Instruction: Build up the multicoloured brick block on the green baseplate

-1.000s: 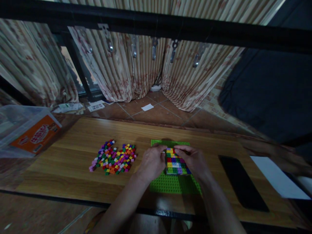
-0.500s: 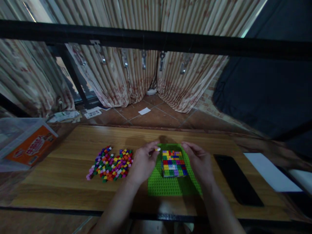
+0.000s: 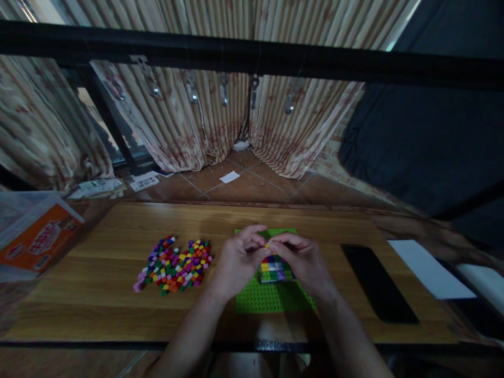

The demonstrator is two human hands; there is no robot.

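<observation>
A block of many-coloured small bricks [image 3: 272,269] stands on a green baseplate [image 3: 263,297] in the middle of the wooden table [image 3: 98,294]. My left hand [image 3: 238,260] and my right hand [image 3: 301,258] meet above the block's far edge, fingers pinched together. Between the fingertips sits a small yellow brick [image 3: 267,245]; I cannot tell which hand has hold of it. The hands hide the far half of the block.
A pile of loose coloured bricks [image 3: 173,264] lies left of the baseplate. A black phone [image 3: 377,289] and a white sheet [image 3: 430,269] lie to the right. An orange box in a clear bin [image 3: 33,237] sits at far left. A black bar crosses overhead.
Half a second ago my hands were apart on either side of the block, the left pinching a small piece. Now both have come together over the block's far edge.
</observation>
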